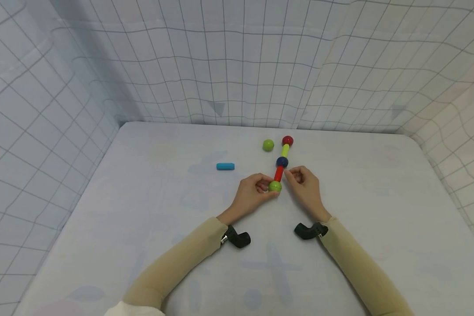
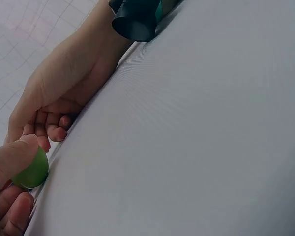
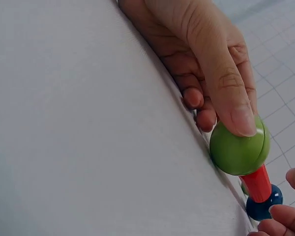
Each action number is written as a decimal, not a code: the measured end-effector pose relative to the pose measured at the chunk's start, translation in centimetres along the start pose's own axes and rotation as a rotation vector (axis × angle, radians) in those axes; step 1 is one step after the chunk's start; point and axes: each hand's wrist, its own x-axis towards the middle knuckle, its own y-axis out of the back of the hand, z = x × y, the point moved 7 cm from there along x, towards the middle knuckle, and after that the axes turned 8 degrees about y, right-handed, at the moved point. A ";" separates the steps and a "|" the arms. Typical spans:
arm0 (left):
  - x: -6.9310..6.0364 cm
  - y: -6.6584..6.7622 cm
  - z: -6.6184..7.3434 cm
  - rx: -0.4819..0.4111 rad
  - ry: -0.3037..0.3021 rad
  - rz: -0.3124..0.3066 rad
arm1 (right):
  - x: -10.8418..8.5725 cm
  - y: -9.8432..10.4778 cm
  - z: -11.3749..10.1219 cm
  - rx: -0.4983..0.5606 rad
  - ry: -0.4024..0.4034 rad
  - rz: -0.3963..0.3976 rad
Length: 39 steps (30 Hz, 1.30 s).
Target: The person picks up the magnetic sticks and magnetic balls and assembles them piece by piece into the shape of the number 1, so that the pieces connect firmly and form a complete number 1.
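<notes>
In the head view my left hand (image 1: 254, 193) pinches a green ball (image 1: 275, 187) between thumb and fingers. That ball is the near end of a chain. From it a red stick (image 1: 279, 173) leads to a dark blue ball (image 1: 282, 162), then a yellow-green stick (image 1: 285, 151) and a dark red ball (image 1: 287, 140). My right hand (image 1: 305, 188) is just right of the red stick, fingers loosely bent around no object. In the right wrist view its fingertips (image 3: 281, 216) are close to the blue ball; whether they touch it I cannot tell.
A loose green ball (image 1: 268, 145) lies left of the chain's far end. Farther left is a blue stick (image 1: 225, 166). All lie on a white-covered table (image 1: 173, 184), with grid-patterned cloth (image 1: 237, 66) hanging behind and at both sides.
</notes>
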 end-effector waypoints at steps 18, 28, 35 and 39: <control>1.2 0.1 0.0 0.027 0.022 0.073 | 0.0 -1.7 -0.3 -0.109 -0.038 -0.233; 1.3 0.1 0.2 0.021 -0.018 0.089 | 0.4 -2.0 -0.6 -0.203 -0.072 -0.265; 1.3 0.2 0.3 0.028 -0.022 0.091 | 0.5 -2.0 -0.6 -0.203 -0.093 -0.262; 1.3 0.2 0.4 0.032 -0.018 0.090 | 0.5 -1.9 -0.5 -0.205 -0.104 -0.251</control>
